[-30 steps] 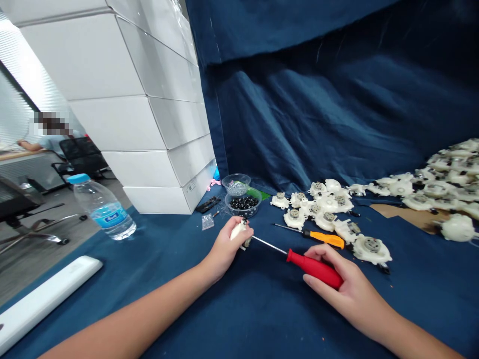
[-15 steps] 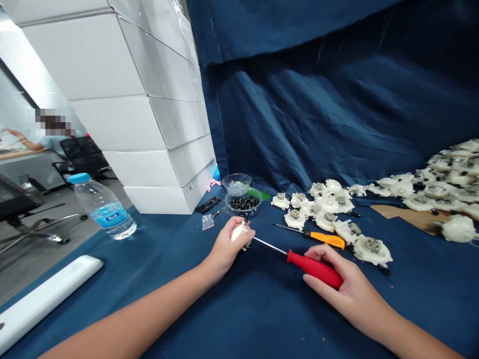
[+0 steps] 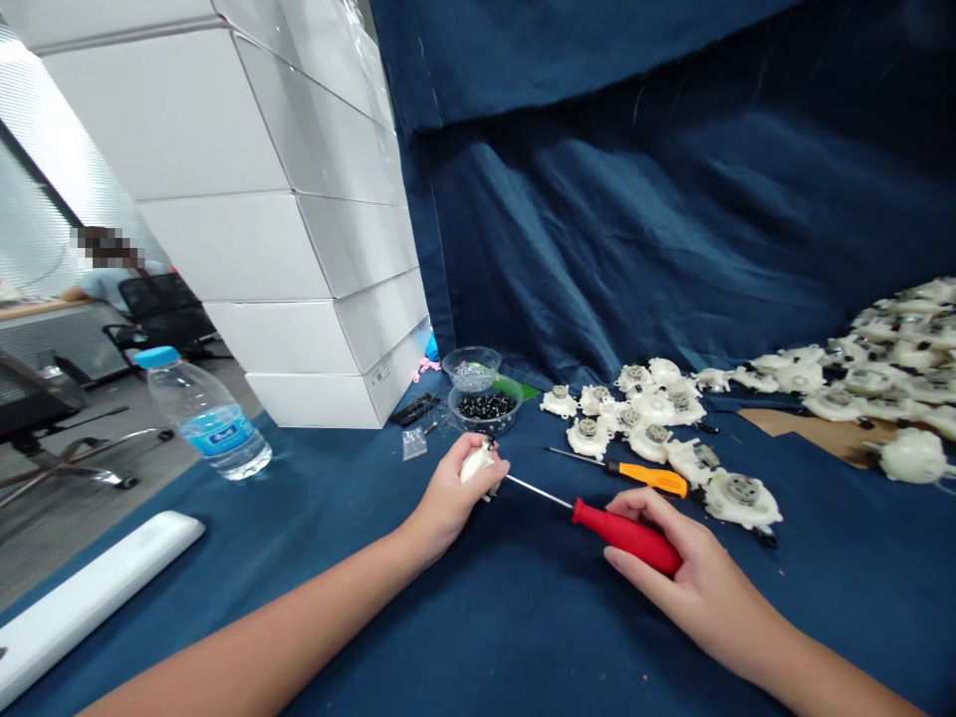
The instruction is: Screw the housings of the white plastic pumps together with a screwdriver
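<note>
- The left hand (image 3: 454, 485) had its fingers wrapped around a small white part (image 3: 476, 465), which sat above the tabletop (image 3: 373, 617), near the front of the tub of black pieces (image 3: 487, 406).
- The right hand (image 3: 679, 558) grasped the red screwdriver (image 3: 631, 536) by its handle, thumb below and fingers above, in what looked like a light hold.
- The shaft pointed at the white part and ended by the left thumb; whether the tip sat in a screw could not be told.
- If the tip was off-centre or the shaft leaned, it could have skidded out and jabbed that thumb, since it lay so close.
- A light hold on the handle could have let it twist in the palm under load.
- With the white part held only in the hand, a hard push could have rolled it loose.
- The orange screwdriver (image 3: 651, 478) and white housings (image 3: 672, 405) lay near the right hand, where a wide elbow or wrist swing might have knocked them.
</note>
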A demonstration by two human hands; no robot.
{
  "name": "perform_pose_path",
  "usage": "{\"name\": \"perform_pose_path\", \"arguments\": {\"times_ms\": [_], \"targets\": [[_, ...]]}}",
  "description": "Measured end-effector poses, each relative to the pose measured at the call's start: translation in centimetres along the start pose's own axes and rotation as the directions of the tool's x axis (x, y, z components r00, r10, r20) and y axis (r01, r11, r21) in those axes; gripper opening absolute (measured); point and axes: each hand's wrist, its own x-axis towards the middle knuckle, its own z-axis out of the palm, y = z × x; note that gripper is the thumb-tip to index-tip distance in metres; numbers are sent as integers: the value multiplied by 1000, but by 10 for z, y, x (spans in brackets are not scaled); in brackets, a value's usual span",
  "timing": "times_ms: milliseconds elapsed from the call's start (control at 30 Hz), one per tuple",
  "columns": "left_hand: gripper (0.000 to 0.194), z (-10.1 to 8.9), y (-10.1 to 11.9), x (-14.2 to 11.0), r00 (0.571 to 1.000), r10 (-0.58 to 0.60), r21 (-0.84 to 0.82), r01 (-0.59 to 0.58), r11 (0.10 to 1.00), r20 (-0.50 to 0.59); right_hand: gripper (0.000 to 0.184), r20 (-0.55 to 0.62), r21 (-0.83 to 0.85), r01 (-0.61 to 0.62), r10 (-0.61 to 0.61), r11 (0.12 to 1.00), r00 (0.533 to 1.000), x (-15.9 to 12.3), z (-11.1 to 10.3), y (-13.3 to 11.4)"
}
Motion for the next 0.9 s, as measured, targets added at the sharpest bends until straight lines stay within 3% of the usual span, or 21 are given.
{"name": "perform_pose_path", "arguments": {"times_ms": [167,433,900], "targets": [[41,-1,-2,1,1000,-17,-2,17,1000,-7,21,61,16,-28,27,999,998,-1,0,-4],[37,-1,-3,2,999,-26,-76,24,997,-26,22,28,20,-22,22,1000,999,0,-1,-2],[40,-1,0,1,999,-32,-18,31,999,-4,20,13,14,-13,13,1000,1000,-1,-1,-1]]}}
